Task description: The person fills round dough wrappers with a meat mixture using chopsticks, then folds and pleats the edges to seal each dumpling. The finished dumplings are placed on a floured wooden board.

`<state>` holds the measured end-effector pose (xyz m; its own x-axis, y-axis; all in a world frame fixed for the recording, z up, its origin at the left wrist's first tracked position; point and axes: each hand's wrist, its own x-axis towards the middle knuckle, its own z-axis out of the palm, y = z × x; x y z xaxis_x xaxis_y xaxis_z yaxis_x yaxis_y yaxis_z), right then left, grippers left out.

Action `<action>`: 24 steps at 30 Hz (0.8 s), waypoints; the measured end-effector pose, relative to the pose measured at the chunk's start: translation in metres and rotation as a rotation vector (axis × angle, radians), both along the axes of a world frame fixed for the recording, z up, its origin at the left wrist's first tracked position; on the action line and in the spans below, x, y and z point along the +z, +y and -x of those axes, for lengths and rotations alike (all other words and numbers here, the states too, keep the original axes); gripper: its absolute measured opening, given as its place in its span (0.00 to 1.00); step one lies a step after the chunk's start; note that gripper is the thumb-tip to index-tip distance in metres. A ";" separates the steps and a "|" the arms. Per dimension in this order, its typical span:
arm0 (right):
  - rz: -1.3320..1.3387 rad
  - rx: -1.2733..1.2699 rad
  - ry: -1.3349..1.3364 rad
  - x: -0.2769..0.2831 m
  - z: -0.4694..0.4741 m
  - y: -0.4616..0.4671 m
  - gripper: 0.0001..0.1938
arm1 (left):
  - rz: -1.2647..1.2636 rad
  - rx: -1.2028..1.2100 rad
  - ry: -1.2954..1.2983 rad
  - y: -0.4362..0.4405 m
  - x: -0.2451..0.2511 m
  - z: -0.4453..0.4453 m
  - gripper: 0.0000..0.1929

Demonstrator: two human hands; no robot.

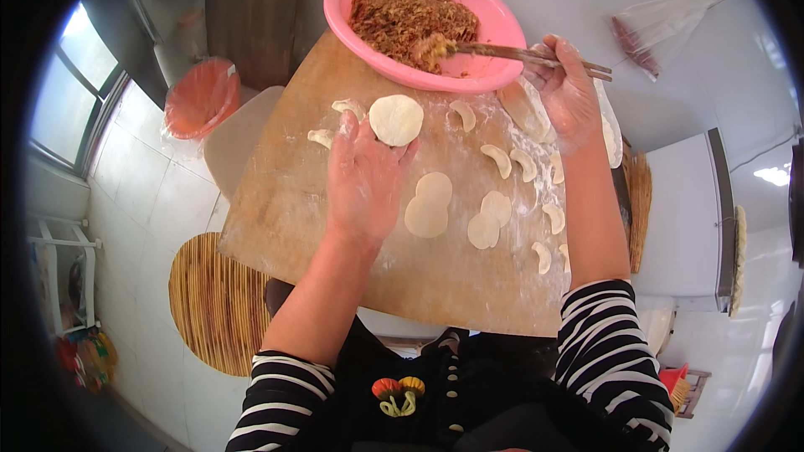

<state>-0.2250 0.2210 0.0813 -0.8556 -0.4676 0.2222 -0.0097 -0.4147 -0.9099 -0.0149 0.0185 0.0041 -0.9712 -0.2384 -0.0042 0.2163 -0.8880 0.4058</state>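
A round dough wrapper [397, 120] lies flat across the fingers of my left hand [367, 179], which is palm up above the board. My right hand [565, 91] grips a pair of wooden chopsticks [502, 51]. Their tips hold a clump of filling [435, 50] over the pink basin [502, 0], where a mass of minced filling [408, 12] fills the far left part. On the floured wooden board [301, 201] lie two overlapping pairs of wrappers [427, 216], [483, 230]. Several crescent dumplings [496, 161] rest on the right, and others [320, 138] sit behind my left hand.
An orange bin [204, 97] with a plastic liner stands on the floor at left, near a pale stool [242, 138]. A round slatted mat [217, 301] is beside the board's left corner. At right are a straw brush [641, 213] and a white cabinet [675, 220].
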 end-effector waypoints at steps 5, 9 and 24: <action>-0.035 0.063 -0.035 -0.005 -0.041 0.003 0.13 | -0.037 -0.041 0.096 0.002 0.008 -0.002 0.42; -0.113 0.029 0.013 -0.011 -0.059 -0.005 0.12 | -0.105 -0.080 0.142 0.004 0.012 -0.004 0.43; -0.238 0.002 0.193 0.012 -0.061 0.008 0.11 | -0.168 -0.079 0.101 0.001 0.008 -0.002 0.38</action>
